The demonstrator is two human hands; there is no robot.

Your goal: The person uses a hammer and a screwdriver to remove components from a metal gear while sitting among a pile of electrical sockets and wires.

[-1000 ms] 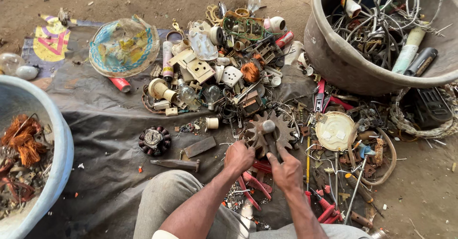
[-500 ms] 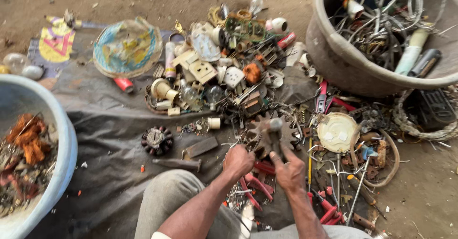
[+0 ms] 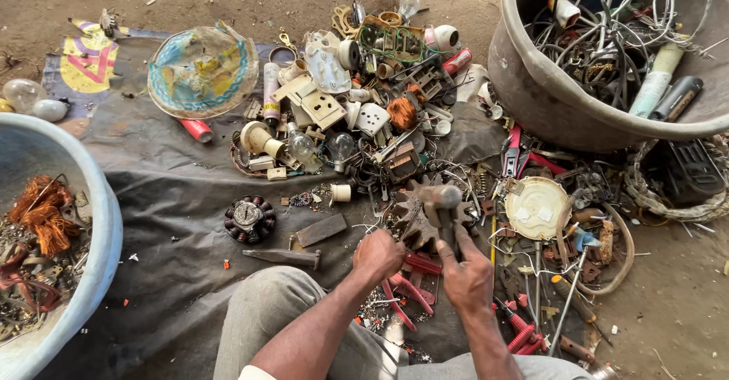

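— While the right hand (image 3: 467, 277) is wrapped tight round the handle of the hammer (image 3: 440, 205), where does the head sit?

— At twelve o'clock from that fist, right over the rusty gear (image 3: 416, 220), which lies on the dark tarp (image 3: 175, 190). The left hand (image 3: 377, 255) is curled shut at the gear's seven o'clock edge; whether it pinches a small part there I cannot tell.

— How far along is the breaking-down?

— My judgement: mid-way. The blue basin (image 3: 76, 220) at nine o'clock already holds copper wire and bits, the grey tub (image 3: 531, 84) at two o'clock holds wires and tubes, yet a big heap of sockets and coils is unsorted on the tarp.

— Counts?

— One hammer, one gear, two tubs, one round motor winding (image 3: 249, 219) at ten o'clock of the left hand, three clear bulbs (image 3: 408, 4) that I can pick out, one cream disc (image 3: 538, 209) at three o'clock.
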